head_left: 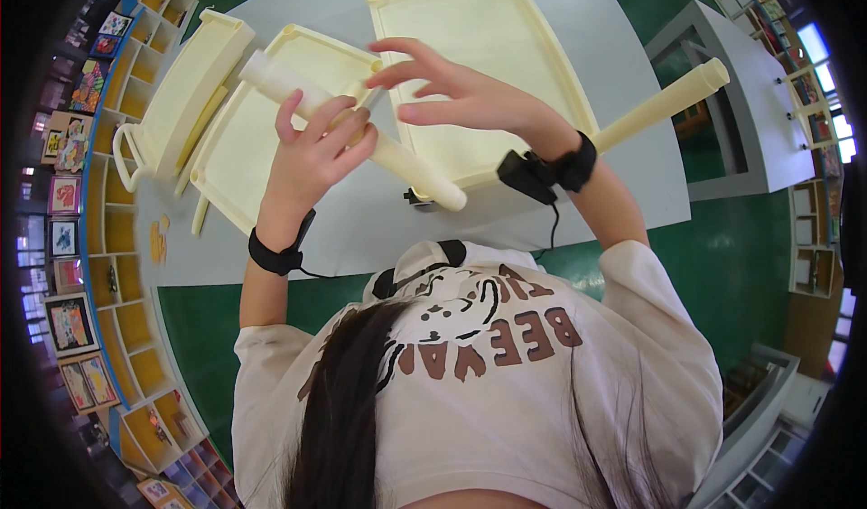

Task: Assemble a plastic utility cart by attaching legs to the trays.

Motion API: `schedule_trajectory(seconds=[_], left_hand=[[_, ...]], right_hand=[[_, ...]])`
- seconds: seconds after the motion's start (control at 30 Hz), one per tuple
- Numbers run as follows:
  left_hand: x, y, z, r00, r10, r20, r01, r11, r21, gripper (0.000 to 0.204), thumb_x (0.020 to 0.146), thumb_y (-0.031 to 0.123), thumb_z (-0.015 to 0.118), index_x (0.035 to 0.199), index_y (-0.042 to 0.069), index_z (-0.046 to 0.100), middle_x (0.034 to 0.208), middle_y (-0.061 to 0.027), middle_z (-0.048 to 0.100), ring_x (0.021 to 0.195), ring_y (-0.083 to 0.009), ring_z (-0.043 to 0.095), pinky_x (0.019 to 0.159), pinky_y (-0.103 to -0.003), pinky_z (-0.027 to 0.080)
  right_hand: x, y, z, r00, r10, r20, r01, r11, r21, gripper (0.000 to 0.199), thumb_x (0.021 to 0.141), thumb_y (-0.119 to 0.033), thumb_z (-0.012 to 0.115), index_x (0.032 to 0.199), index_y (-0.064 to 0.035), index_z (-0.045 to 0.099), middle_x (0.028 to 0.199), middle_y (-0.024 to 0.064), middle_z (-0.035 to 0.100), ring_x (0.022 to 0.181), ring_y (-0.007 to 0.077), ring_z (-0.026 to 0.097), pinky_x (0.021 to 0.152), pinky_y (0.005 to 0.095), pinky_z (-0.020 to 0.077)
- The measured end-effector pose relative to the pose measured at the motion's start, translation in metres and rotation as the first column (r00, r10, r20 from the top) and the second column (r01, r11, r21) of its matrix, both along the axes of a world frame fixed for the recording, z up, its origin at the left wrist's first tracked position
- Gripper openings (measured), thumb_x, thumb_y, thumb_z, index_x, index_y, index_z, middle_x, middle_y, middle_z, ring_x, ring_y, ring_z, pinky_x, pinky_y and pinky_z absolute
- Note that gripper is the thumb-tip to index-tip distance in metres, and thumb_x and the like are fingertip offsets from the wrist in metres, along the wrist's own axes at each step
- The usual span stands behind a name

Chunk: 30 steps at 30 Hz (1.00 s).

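Observation:
My left hand (330, 143) is wrapped around a cream plastic tube (411, 170), which lies slantwise across the hand. Its whiter, wider end (271, 75) points up and left, while the rounded end points down toward me. Just to the right, my right hand (452, 89) hovers with its fingers spread, holding nothing. Below that hand lies a large cream tray (488, 39) with raised edges. A smaller cream tray (239, 148) lies to its left, partly hidden by my left hand and the tube. Another cream tube (664, 107) sticks out at the large tray's near right corner.
A cream panel piece (194, 98) with a looped handle (126, 158) rests on the grey table (361, 247) at the left. Small tan pieces (159, 238) lie near the table's left edge. A grey cabinet (736, 102) stands at the right; shelves (117, 229) line the left.

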State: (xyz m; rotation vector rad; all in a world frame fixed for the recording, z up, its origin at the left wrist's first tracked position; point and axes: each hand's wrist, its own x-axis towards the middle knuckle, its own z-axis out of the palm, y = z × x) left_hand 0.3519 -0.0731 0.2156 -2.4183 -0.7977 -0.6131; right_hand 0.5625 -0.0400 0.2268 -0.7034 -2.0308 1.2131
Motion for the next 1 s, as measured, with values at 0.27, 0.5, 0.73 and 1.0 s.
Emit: schedule_trajectory(seconds=[0.27, 0.5, 0.73, 1.0], left_hand=[[0.004, -0.013, 0.0, 0.998, 0.002, -0.055, 0.011, 0.973, 0.232, 0.017, 0.062, 0.012, 0.06, 0.076, 0.022, 0.057, 0.088, 0.0082, 0.057, 0.09, -0.01, 0.05, 0.09, -0.045, 0.019], [0.002, -0.006, -0.002, 0.991, 0.009, 0.131, -0.082, 0.823, 0.561, 0.031, 0.063, 0.008, 0.058, 0.083, 0.031, 0.057, 0.105, 0.0108, 0.048, 0.101, -0.0115, 0.039, 0.09, -0.042, 0.022], [-0.007, -0.009, -0.023, 0.938, 0.158, 0.308, -0.194, 0.977, 0.089, 0.025, 0.065, 0.0, 0.06, 0.083, 0.017, 0.059, 0.097, 0.0004, 0.052, 0.096, -0.02, 0.04, 0.085, -0.036, 0.027], [0.002, -0.007, -0.072, 0.827, 0.266, 0.496, 0.118, 0.779, -0.615, 0.016, 0.069, 0.002, 0.055, 0.083, 0.009, 0.057, 0.079, -0.0017, 0.057, 0.08, -0.0154, 0.052, 0.084, -0.032, 0.025]], right_hand=[[-0.062, 0.005, 0.029, 0.907, 0.36, -0.217, -0.395, 0.908, -0.143, 0.032, 0.076, -0.019, 0.055, 0.103, -0.0038, 0.046, 0.089, 0.005, 0.054, 0.085, 0.0109, 0.05, 0.074, 0.024, 0.0385], [-0.058, 0.006, 0.026, 0.808, 0.177, -0.562, -0.35, 0.911, -0.216, 0.014, 0.073, -0.011, 0.055, 0.082, -0.002, 0.05, 0.071, 0.0022, 0.051, 0.059, 0.0103, 0.05, 0.058, 0.0229, 0.0389], [-0.024, 0.004, 0.018, 0.77, -0.158, -0.618, -0.077, 0.938, -0.337, 0.015, 0.071, -0.006, 0.052, 0.06, -0.005, 0.042, 0.045, 0.0015, 0.039, 0.039, 0.0104, 0.038, 0.042, 0.0235, 0.0309], [-0.005, 0.009, 0.012, 0.769, -0.159, -0.62, -0.113, 0.92, -0.376, 0.016, 0.07, -0.008, 0.057, 0.059, -0.0022, 0.046, 0.044, 0.0028, 0.041, 0.036, 0.0102, 0.038, 0.039, 0.0234, 0.0311]])
